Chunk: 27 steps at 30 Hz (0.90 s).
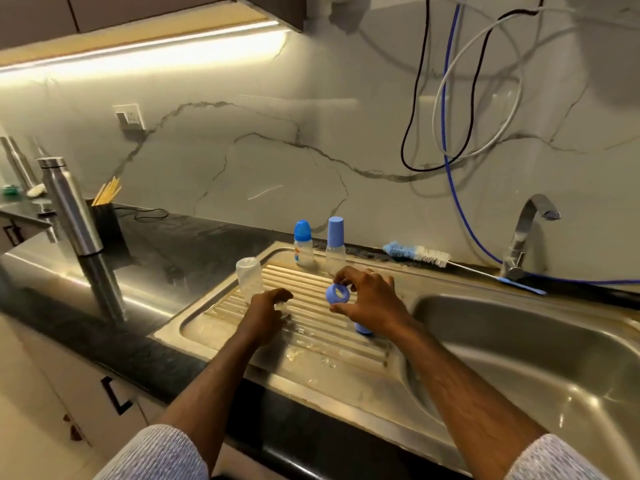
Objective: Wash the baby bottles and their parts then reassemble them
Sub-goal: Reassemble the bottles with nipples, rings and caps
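My right hand pinches a blue bottle collar ring over the ribbed steel drainboard. My left hand holds a small clear part, likely a teat, low over the ribs. An empty clear bottle body stands upside down just behind my left hand. Part of a blue cap shows under my right wrist. Two assembled bottles stand at the back: one with a rounded blue cap and one with a tall blue cap.
A blue and white bottle brush lies on the sink's back rim. The steel basin opens to the right under a tap. A steel flask and a black holder with sticks stand on the dark counter at left.
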Available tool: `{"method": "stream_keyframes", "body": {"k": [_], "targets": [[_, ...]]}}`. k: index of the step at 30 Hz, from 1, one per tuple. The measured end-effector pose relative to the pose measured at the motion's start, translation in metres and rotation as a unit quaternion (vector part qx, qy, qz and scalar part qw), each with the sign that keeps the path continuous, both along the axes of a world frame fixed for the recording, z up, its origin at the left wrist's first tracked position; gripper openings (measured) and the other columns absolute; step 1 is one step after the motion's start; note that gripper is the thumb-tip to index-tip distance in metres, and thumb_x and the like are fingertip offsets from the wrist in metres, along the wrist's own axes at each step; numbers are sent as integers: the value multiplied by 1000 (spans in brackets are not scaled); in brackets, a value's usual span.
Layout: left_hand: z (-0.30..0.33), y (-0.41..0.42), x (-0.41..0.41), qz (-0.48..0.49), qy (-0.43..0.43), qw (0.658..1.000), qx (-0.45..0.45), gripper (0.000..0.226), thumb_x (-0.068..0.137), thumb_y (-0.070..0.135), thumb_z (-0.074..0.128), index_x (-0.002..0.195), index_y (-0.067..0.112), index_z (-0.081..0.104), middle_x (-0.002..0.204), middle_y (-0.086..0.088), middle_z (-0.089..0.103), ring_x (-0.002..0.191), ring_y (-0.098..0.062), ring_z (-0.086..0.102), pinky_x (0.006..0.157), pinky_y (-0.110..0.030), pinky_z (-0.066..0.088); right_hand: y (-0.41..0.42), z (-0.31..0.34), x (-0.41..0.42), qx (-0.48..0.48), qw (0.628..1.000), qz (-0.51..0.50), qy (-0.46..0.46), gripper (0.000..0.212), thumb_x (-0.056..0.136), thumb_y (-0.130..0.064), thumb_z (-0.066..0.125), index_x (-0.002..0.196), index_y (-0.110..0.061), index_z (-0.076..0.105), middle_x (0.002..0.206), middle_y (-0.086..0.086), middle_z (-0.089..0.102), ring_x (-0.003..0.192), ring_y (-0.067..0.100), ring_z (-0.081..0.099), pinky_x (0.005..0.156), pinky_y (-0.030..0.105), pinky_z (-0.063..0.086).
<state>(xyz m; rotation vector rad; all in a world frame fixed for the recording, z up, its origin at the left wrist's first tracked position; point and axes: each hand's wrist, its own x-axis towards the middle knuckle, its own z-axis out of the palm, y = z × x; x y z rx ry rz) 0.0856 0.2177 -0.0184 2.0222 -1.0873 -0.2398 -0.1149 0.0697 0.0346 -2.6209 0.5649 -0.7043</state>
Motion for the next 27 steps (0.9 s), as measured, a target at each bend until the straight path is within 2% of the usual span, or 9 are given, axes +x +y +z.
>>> {"method": "stream_keyframes", "body": {"k": [5,8,10,13,18,21,23,25,27], "targets": [[2,-9,-14,33,5,993,-115,30,91,-5,67,115,14,67,99,-2,72,96,-15,71,83,-27,59,-2,-4,-11,-3,999,-5,-44,41,77,-47,80,109,-38,58,107,-16,65,103,10,58,89,37,33],[22,-36,-44,26,30,978,-206,27,85,11,80,110,12,68,82,1,75,77,-9,72,76,-29,60,-16,-5,-30,36,992,-26,-121,40,72,-37,85,106,-34,63,100,-17,68,95,9,63,84,35,46],[39,-58,-69,7,60,964,-260,29,80,13,84,105,9,68,75,-5,74,73,-15,72,71,-29,57,-26,-6,-47,98,976,-42,-188,40,70,-28,88,101,-36,65,95,-20,68,88,2,64,80,24,52],[57,-98,-115,-55,122,941,-310,32,78,6,85,101,3,64,74,-16,69,71,-20,69,67,-29,58,-45,-8,-77,160,951,-89,-248,42,71,-19,90,96,-39,63,92,-20,69,83,-4,65,73,9,49],[56,-154,-191,-119,314,893,-299,37,80,0,82,107,-1,55,90,-36,64,81,-36,67,76,-55,60,-74,-20,-126,272,898,-117,-326,28,84,-10,79,105,-25,69,101,-1,75,84,-2,69,69,12,51],[41,-176,-217,-99,345,892,-276,25,82,7,81,91,-5,62,72,-21,69,66,-30,66,59,-38,60,-87,-37,-150,354,848,-156,-363,23,90,-18,74,112,-22,68,98,-4,78,82,6,73,57,15,51],[31,-183,-230,-113,376,885,-250,26,87,12,78,90,-11,65,69,-15,70,60,-25,65,51,-29,57,-96,-50,-160,388,828,-169,-367,22,91,-21,73,111,-25,68,98,-6,78,83,12,75,57,21,52],[23,-188,-238,-118,372,893,-222,25,91,17,74,96,-8,70,77,-17,74,65,-30,70,56,-30,59,-101,-60,-162,411,823,-162,-358,27,89,-22,75,115,-23,68,102,-3,78,87,15,75,60,26,54],[14,-192,-243,-133,358,899,-214,25,97,21,67,100,-3,73,87,-21,75,80,-40,73,69,-40,63,-105,-65,-161,413,824,-157,-354,30,86,-22,79,114,-25,69,103,-5,77,90,15,75,62,25,55]]}}
